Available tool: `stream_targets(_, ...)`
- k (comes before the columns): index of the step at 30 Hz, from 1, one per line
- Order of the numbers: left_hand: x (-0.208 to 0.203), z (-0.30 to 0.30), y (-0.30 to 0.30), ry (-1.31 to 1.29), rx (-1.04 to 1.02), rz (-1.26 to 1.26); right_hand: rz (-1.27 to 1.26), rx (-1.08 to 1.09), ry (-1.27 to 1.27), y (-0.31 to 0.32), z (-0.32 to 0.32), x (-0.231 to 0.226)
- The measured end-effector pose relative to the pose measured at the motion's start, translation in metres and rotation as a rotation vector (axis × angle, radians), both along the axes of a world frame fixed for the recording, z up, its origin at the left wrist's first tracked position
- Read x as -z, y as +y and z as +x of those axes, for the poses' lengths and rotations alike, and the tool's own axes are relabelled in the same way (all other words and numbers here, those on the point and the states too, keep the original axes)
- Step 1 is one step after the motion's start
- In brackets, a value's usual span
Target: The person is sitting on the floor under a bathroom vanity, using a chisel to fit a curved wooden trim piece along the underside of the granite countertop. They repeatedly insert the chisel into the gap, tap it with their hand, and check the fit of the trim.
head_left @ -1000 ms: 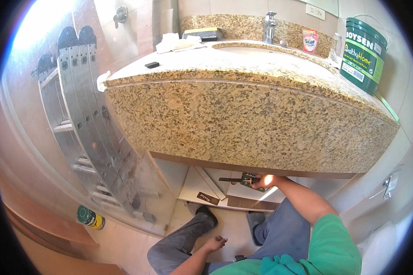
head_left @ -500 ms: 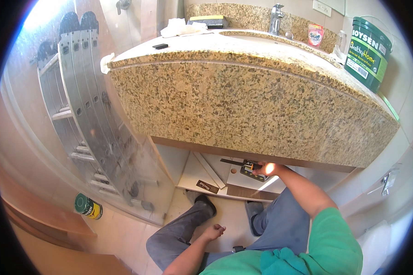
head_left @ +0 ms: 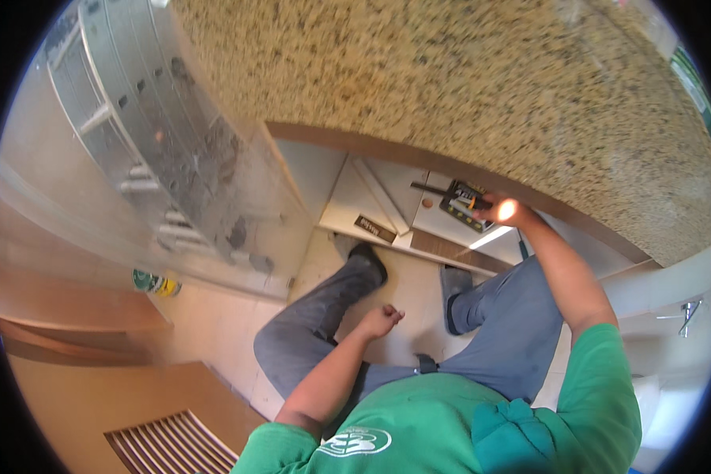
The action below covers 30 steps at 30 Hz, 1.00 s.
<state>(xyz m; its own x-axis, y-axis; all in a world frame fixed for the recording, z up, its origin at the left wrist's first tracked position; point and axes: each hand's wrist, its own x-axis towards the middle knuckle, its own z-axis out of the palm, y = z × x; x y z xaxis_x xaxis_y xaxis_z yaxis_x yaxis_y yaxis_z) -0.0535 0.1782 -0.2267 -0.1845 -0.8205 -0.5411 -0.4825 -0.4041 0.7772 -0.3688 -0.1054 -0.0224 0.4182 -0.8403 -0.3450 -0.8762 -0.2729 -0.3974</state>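
Observation:
Inside the low cabinet under the counter, my right hand (head_left: pixel 499 209) is closed on the near end of a black-and-yellow tool (head_left: pixel 468 201) with a long, flat dark bar. Its exact kind is not clear. Beneath the tool lies a flat black-and-yellow item (head_left: pixel 460 212), partly covered by it. A bright patch of light falls on the back of this hand. My left hand (head_left: pixel 383 321) hangs between my knees with its fingers curled in, and nothing shows in it.
The stone counter front (head_left: pixel 450 87) overhangs the cabinet. A pale strip (head_left: pixel 381 194) and a dark label plate (head_left: pixel 374 229) lie at the cabinet's left. A folded ladder (head_left: pixel 146 118) stands behind glass. A green-and-yellow can (head_left: pixel 156 283) sits at left, above a louvred wooden door (head_left: pixel 170 442).
My view has tipped downward, so the countertop has left the picture and more of my shirt shows. The right hand stays on the tool, and the left hand stays curled.

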Motion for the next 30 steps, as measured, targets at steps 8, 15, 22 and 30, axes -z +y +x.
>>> stream_targets(8,-0.016,-0.004,-0.001,-0.036,0.007,-0.021,-0.024,0.095,0.086,0.006,-0.017,0.004)
stream_targets(15,-0.027,-0.008,-0.001,0.036,-0.061,-0.058,0.195,0.159,-0.177,0.029,-0.014,-0.019)
stream_targets(22,-0.038,-0.013,-0.008,0.069,-0.043,-0.129,0.211,0.3,-0.057,0.038,-0.037,-0.019)
stream_targets(30,-0.051,-0.008,-0.01,0.143,-0.055,-0.136,0.245,0.254,0.117,0.043,-0.049,-0.01)
